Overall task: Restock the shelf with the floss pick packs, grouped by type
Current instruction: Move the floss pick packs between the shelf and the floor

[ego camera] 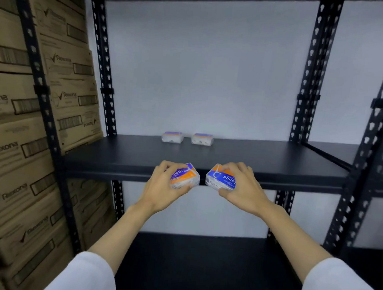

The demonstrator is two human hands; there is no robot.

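Holding one pack each, both hands hover at the shelf (253, 158) front edge: the left hand (160, 188) grips the orange pack (187, 176), the right hand (243, 189) grips the blue pack (222, 177). Two packs (172, 137) already sit at the back of the shelf, side by side. Best read the labels first, then set each pack squarely in front of its own type.

"Rexona" is printed on pretty much every cardboard box (11, 150) stacked way left of the left grip (160, 188), whose pack (187, 175) shows "ooth", and the right grip's (242, 189) pack (221, 177) has an upside-down "ound".
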